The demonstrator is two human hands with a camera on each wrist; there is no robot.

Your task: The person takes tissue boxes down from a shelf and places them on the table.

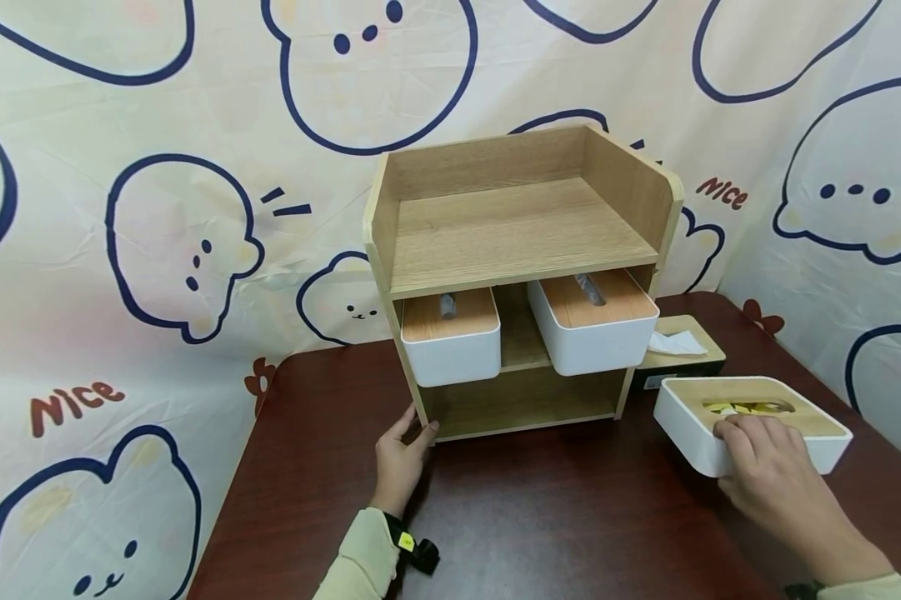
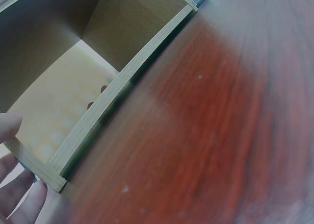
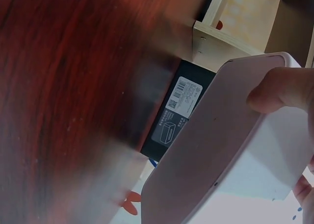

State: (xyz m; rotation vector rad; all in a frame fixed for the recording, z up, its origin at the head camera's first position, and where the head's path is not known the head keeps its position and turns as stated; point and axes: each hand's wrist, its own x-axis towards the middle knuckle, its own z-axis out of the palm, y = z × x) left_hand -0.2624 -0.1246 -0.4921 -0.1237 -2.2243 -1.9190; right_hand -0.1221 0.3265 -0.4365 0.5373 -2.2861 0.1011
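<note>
My left hand [image 1: 399,467] pinches the lower left side panel of a wooden desktop shelf [image 1: 525,229]; in the left wrist view the thumb [image 2: 9,126] is inside and the fingers outside. At the right, my right hand [image 1: 783,492] holds a white tissue box [image 1: 693,429] with a wood-look lid and something yellow in its slot. It is off the table, its white underside [image 3: 206,131] tilted into the right wrist view. Two similar boxes, a left one [image 1: 453,358] and a right one [image 1: 600,348], jut from the shelf's middle level.
Behind the held box, a dark tissue box [image 1: 708,337] with a wood-look lid and a white tissue stands beside the shelf's right side. Everything is on a dark red-brown table [image 1: 540,517]. A cartoon-printed cloth [image 1: 217,375] hangs behind and to the right.
</note>
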